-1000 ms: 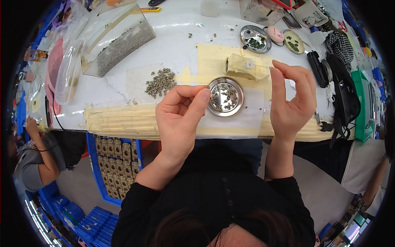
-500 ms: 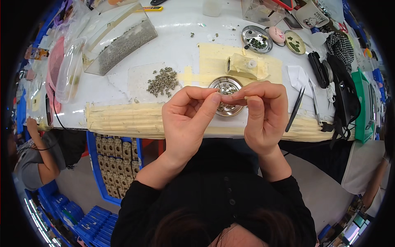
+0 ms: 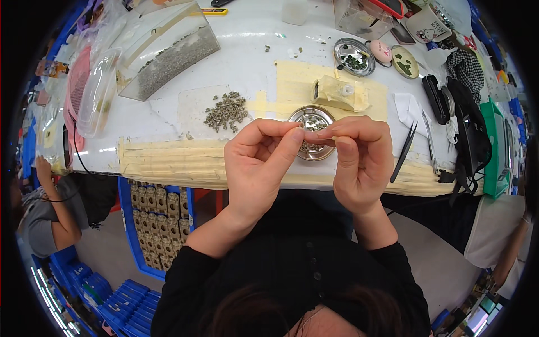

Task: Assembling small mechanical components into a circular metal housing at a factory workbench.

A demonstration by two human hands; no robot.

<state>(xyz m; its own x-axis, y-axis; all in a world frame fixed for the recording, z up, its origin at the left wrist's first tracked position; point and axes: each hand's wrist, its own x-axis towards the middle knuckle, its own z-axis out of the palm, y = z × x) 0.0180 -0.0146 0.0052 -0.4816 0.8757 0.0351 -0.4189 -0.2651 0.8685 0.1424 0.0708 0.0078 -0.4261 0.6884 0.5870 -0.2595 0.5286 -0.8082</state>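
Note:
My left hand [image 3: 259, 163] is closed in a pinch near the table's front edge, with a tiny part at its fingertips too small to make out. Close beside it, my right hand [image 3: 364, 160] pinches a thin needle-like stick [image 3: 323, 139] that points toward the left fingertips. Behind and below the fingers stands a round metal dish [image 3: 315, 156] holding small shiny pieces, partly hidden by my hands. To its left lies a heap of small grey metal parts [image 3: 226, 110] on a clear sheet.
A tape-wrapped block [image 3: 337, 94] stands behind the dish. Black tweezers [image 3: 403, 153] lie at the right, near a white cloth [image 3: 405, 108]. A clear bin of grey grains [image 3: 174, 64] is at the far left. Below the table edge is a blue crate [image 3: 133, 247] of metal pieces.
The table scene has shifted slightly to the right in the picture. Both hands keep the same pinches, their fingertips still close together over the dish.

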